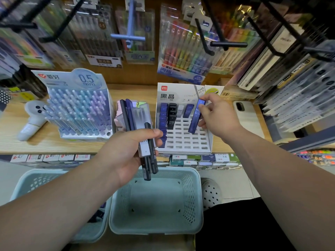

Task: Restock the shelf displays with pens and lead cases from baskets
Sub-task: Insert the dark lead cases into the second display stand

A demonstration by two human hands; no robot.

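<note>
Right hand is up over the lead case display, thumb and fingers pinching one blue lead case. Its long axis runs steeply: the top end tips up and to the right toward the display's header card, and the lower end hangs down-left just above the slot grid.

Left hand grips a fanned bundle of lead cases, at least five of them in black, blue and clear. They run lengthwise up toward the shelf back, with their lower ends poking below the palm.

The display has a long blue column at the left and a short black column beside it. One pale case and one blue follow in the top row.

Two teal baskets sit below: one under the hands, one at left. The pen display stands on the wooden shelf.
</note>
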